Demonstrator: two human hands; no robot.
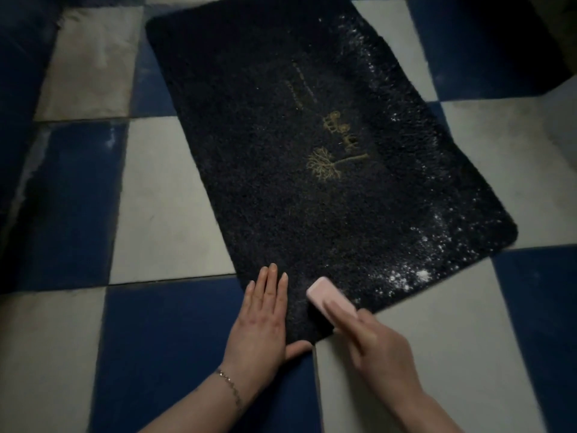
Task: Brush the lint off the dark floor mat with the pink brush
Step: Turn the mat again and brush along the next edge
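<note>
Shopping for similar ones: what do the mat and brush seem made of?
Mat: looks like dark looped synthetic pile, nubbly and matte, with gold stitched motifs. Brush: probably smooth pink plastic, with an even, slightly glossy back; bristles hidden.

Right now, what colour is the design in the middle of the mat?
Gold, a tree-like motif on the dark mat, seen in the head view.
</note>
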